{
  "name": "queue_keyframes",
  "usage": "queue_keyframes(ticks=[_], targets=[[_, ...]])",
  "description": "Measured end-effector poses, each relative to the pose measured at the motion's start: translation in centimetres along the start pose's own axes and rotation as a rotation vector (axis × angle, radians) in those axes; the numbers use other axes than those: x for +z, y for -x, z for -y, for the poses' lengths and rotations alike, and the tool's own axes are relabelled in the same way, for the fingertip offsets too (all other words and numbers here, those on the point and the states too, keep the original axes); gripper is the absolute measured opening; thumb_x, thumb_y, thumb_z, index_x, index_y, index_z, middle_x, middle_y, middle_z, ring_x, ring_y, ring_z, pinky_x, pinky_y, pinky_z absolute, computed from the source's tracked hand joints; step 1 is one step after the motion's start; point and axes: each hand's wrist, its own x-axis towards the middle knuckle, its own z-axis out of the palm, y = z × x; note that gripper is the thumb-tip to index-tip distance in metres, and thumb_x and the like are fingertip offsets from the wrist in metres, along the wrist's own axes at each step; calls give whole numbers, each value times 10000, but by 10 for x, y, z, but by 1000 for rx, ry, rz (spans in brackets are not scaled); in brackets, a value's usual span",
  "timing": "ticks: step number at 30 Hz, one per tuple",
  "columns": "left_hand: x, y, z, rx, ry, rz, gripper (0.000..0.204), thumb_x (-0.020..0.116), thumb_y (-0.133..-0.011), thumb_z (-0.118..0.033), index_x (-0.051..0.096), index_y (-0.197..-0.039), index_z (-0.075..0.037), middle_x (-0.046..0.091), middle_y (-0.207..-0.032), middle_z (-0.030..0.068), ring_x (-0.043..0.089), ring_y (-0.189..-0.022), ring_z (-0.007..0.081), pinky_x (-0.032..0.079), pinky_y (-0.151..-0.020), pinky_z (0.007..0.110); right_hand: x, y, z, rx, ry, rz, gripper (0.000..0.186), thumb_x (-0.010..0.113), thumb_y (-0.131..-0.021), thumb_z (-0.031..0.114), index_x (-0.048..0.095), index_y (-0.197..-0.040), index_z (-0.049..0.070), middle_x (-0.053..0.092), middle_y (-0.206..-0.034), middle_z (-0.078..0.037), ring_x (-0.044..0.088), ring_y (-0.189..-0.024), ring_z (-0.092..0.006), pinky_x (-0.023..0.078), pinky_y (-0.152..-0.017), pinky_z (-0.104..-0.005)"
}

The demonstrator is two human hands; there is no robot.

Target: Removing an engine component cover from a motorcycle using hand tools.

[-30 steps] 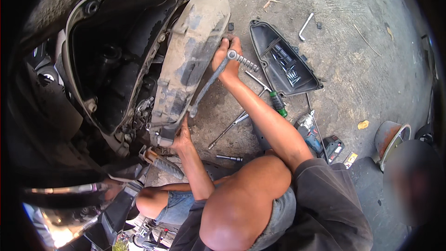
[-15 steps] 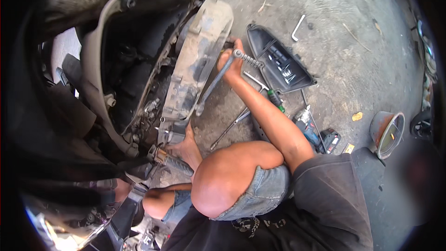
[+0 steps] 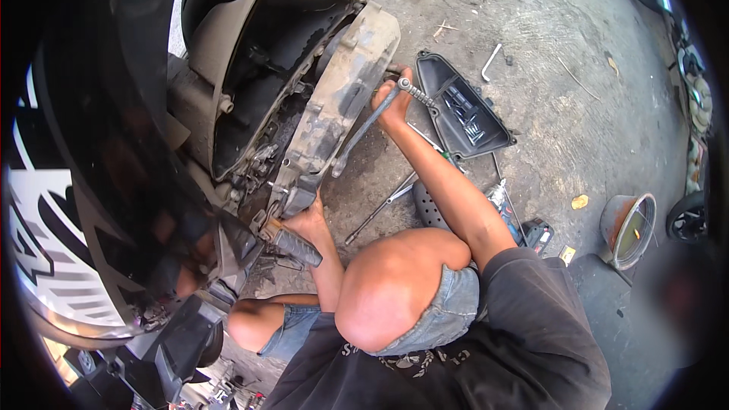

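Note:
A long, dirt-caked grey engine side cover [image 3: 339, 99] stands along the flank of a motor scooter, a gap between it and the dark open housing [image 3: 277, 53]. My right hand [image 3: 391, 106] is closed at its far right edge, beside the kick-start lever [image 3: 364, 127], whose folding pedal juts over the wrist. Most of that hand's fingertips are hidden. At the cover's near lower end my left hand [image 3: 305, 219] is closed round the edge, its fingers partly behind the cover. A ribbed rubber footpeg [image 3: 296, 246] lies just below it.
A black plastic cover [image 3: 431, 76] holds several bolts. Around it lie an L-shaped hex key [image 3: 491, 63], a long-handled wrench [image 3: 380, 209], a perforated clog [image 3: 427, 205] and a cordless drill [image 3: 538, 235] partly behind my arm. A rusty metal bowl [image 3: 613, 231] sits at right.
The view has swung, so the scooter shows further right and more of its black-and-white bodywork appears at left. The clog has come into sight. Both hands stay at the cover.

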Motion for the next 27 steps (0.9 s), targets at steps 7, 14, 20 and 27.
queue_keyframes(ticks=[7, 14, 20, 27], targets=[[-31, -16, -5, -31, 122, -24, 809, 295, -838, -680, 306, -1471, -177, 205, -1553, 105, 91, -1404, 466, 47, -992, 808, 4, -11, -5, -123, 217, -53, 174, 484, -768, 29, 510, -940, 14, 475, -673, -48, 513, -586, -179, 428, -532, -334], [-37, -13, -8, -103, 216, -2, 818, 371, -833, -661, 368, -1437, -110, 261, -1529, 138, 121, -1391, 484, 72, -989, 811, -2, 1, -32, -263, 400, -80, 285, 395, -730, -9, 524, -985, -11, 530, -749, -123, 533, -649, -213, 432, -589, -346], [-37, -23, -11, -102, 102, 87, 818, 549, -806, -592, 361, -1443, -116, 249, -1537, 133, 139, -1389, 483, 35, -981, 810, -6, -15, -43, 124, 49, 151, 243, 489, -824, 40, 507, -1067, 29, 551, -823, -92, 514, -690, -154, 454, -635, -329], [-3, 2, -11, 27, 101, 0, 814, 540, -799, -601, 370, -1439, -129, 266, -1534, 115, 170, -1398, 450, 70, -975, 811, -13, -119, 29, 935, -309, 554, 749, 445, -849, 643, 473, -1296, 42, 537, -1290, -203, 527, -1156, -319, 381, -989, -531]])
